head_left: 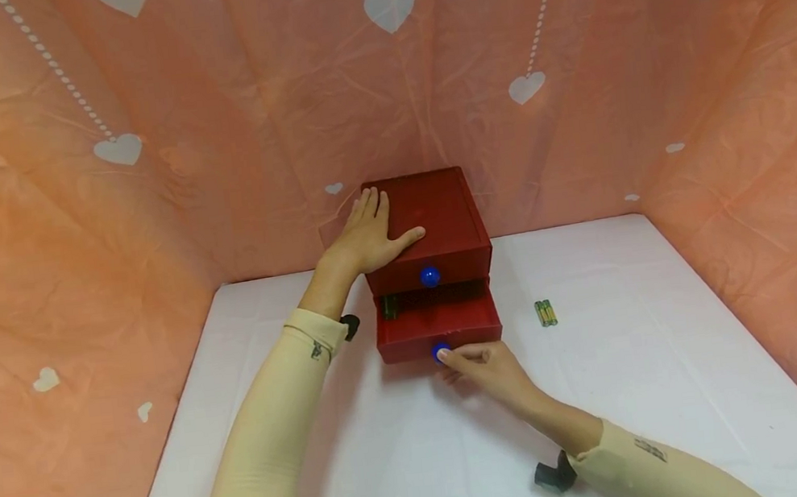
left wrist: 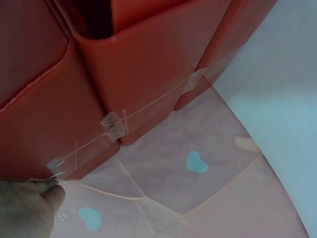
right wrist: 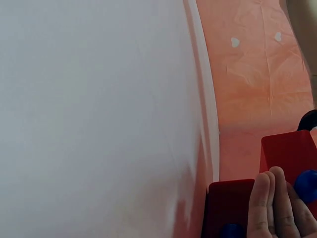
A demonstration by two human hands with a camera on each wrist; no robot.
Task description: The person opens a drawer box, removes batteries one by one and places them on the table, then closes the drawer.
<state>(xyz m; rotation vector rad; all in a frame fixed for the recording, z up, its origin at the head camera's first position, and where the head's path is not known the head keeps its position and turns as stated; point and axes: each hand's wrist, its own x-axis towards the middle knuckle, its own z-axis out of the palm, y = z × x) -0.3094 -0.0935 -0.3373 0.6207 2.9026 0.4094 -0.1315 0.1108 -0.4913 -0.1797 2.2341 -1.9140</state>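
A red drawer unit (head_left: 431, 213) with blue round knobs stands at the back of the table. My left hand (head_left: 364, 240) rests on its top, fingers spread and thumb out to the side; in the left wrist view part of that hand (left wrist: 29, 206) shows beside the unit's taped side. Below the top drawer, another drawer (head_left: 409, 350) is pulled out. My right hand (head_left: 492, 372) pinches that drawer's blue knob (head_left: 440, 353) between thumb and fingers. A small dark green object (head_left: 389, 307) sits inside at the drawer's left; its kind is unclear.
Two green-and-gold batteries (head_left: 545, 313) lie side by side on the white table (head_left: 636, 353), right of the unit. Orange cloth (head_left: 270, 132) with white hearts hangs behind and at both sides. Another blue knob (head_left: 430, 277) sits on the closed top drawer.
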